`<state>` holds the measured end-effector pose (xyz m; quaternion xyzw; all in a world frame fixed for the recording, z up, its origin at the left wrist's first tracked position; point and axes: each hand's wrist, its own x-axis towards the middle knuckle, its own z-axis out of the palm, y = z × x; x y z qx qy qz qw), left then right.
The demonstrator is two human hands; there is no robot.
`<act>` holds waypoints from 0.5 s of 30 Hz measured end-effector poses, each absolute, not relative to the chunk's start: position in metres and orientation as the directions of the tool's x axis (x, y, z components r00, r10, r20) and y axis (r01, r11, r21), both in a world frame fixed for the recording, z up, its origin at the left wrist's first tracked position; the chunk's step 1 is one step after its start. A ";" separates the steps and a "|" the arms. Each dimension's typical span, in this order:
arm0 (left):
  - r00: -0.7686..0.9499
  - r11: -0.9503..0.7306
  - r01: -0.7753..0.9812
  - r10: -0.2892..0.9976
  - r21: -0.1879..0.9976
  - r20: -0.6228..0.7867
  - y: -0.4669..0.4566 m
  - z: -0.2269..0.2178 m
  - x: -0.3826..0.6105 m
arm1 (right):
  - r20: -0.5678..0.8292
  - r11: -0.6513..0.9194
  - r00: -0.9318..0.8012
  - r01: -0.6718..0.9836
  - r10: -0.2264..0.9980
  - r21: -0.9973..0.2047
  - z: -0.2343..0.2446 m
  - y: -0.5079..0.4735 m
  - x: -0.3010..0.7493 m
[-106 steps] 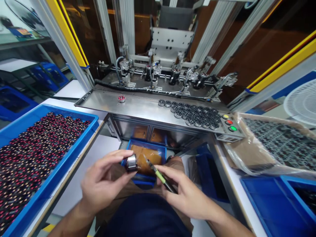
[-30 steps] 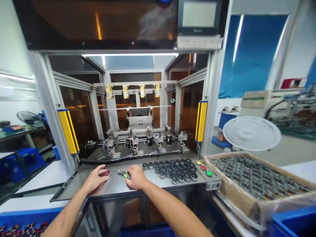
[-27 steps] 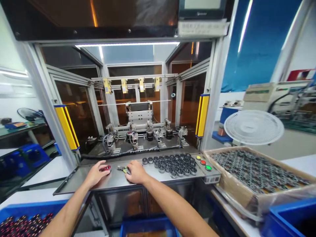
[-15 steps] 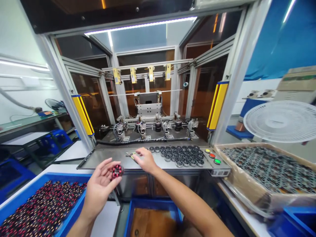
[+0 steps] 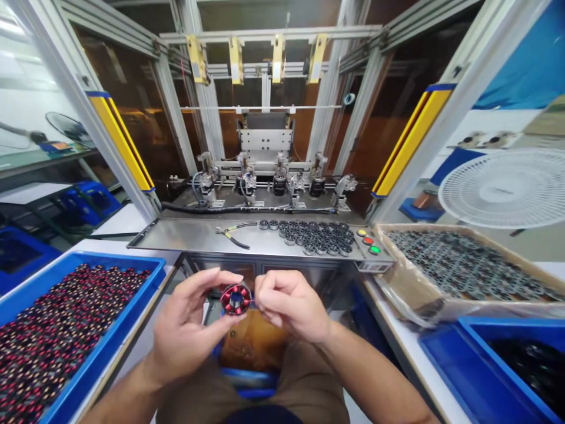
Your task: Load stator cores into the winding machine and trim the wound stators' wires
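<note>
My left hand point(image 5: 194, 315) holds a motor stator wound with red wire point(image 5: 236, 300) between thumb and fingers, its round face turned up toward me. Close against the stator's right edge, my right hand point(image 5: 289, 303) is closed in a pinch. A thin strand seems to run along the stator's rim toward those fingertips, but what they grip is too small to make out. Beyond the hands, wire cutters with yellow-green and black handles point(image 5: 233, 234) lie spread on the metal ledge point(image 5: 185, 235). Rows of dark, unwound stator cores point(image 5: 315, 237) stand to their right.
A blue tray point(image 5: 161, 265) heaped with red-wound stators is at left. Behind the ledge stands a winding machine point(image 5: 265, 141) between yellow light bars. Yellow, red and green buttons point(image 5: 368, 241), a box of cores point(image 5: 397, 288), a fan point(image 5: 503, 188) and a blue bin point(image 5: 463, 353) occupy the right.
My right hand has left the cutters on the ledge and come back to the stator's right side. My left hand has brought the stator toward the middle. The view has tipped downward.
</note>
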<state>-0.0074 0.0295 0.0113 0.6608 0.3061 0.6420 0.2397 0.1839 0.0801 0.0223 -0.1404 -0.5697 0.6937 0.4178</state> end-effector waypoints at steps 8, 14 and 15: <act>-0.015 -0.733 0.025 0.680 0.680 0.733 0.026 0.018 -0.001 | 0.174 -0.198 -0.734 -0.391 0.657 -0.899 -0.022 0.068 0.188; 0.004 -0.721 0.056 0.692 0.691 0.722 0.032 0.014 0.004 | -0.004 -0.390 -0.671 -0.426 0.741 -0.816 -0.022 0.036 0.149; -0.002 -0.719 0.050 0.694 0.694 0.720 0.032 0.013 0.003 | -0.018 -0.390 -0.669 -0.411 0.743 -0.824 -0.022 0.034 0.150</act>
